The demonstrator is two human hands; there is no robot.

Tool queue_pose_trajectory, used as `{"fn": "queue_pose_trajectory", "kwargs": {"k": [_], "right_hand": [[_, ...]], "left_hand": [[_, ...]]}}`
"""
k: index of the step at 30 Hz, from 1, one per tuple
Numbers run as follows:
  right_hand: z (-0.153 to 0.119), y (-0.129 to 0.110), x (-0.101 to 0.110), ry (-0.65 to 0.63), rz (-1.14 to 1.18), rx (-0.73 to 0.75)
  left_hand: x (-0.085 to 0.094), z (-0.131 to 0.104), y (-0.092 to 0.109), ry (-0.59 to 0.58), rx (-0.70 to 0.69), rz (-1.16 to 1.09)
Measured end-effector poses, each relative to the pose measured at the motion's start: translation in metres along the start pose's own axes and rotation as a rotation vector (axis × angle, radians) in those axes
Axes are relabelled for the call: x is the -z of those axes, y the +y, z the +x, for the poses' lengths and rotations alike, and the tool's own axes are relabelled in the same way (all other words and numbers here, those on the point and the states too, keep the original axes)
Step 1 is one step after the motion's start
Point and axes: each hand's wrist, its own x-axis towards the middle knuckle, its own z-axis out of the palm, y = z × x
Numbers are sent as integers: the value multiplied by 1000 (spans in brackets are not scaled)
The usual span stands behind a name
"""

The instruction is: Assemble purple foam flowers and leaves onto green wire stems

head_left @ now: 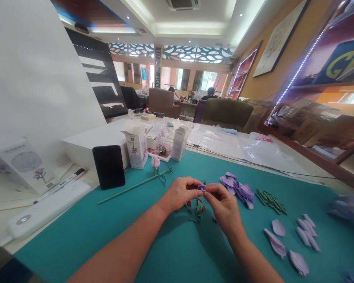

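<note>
Over the middle of the green mat, my left hand (185, 192) and my right hand (222, 198) meet, each pinching a small dark purple flower piece (201, 188) from its own side. Fingers hide most of that piece, so its exact shape is unclear. Beneath and behind the hands lie small green and red parts (199, 206). Just right of my right hand is a pile of purple petals (238, 190). To the left of my left hand, a pink-lilac flower bud (155, 162) stands near a long green stem (135, 185) lying on the mat.
Green sticks (271, 201), loose lilac petals (275, 243) and lilac bud pieces (308, 232) lie at right. A black phone-like slab (109, 167), printed boxes (136, 147) and a white power strip (50, 208) stand or lie left. Plastic sheets (221, 143) cover the table behind; people sit farther back.
</note>
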Motion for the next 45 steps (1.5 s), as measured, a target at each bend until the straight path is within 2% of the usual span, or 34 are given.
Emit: {"fn": "queue_pose_trajectory", "kwargs": {"k": [15,23,28,34,40,45], "right_hand": [[-3,0,-2,4,15,-6],[-3,1,-4,18,40,-69],[-2,1,-3,-5,78,-133],[1,0,-5,-48,195,-119],[0,-2,-7,-48,181,-122],[-1,-5,-7,-65,129,-99]], "left_hand": [[-1,-3,5,15,-47,87],[0,-2,4,20,-14,129],[-2,0,-1,23,68,-62],[-5,4,-10,48,117,-322],[-3,3,-7,62,87,-156],[-4,3,-8,77,101,-137]]}}
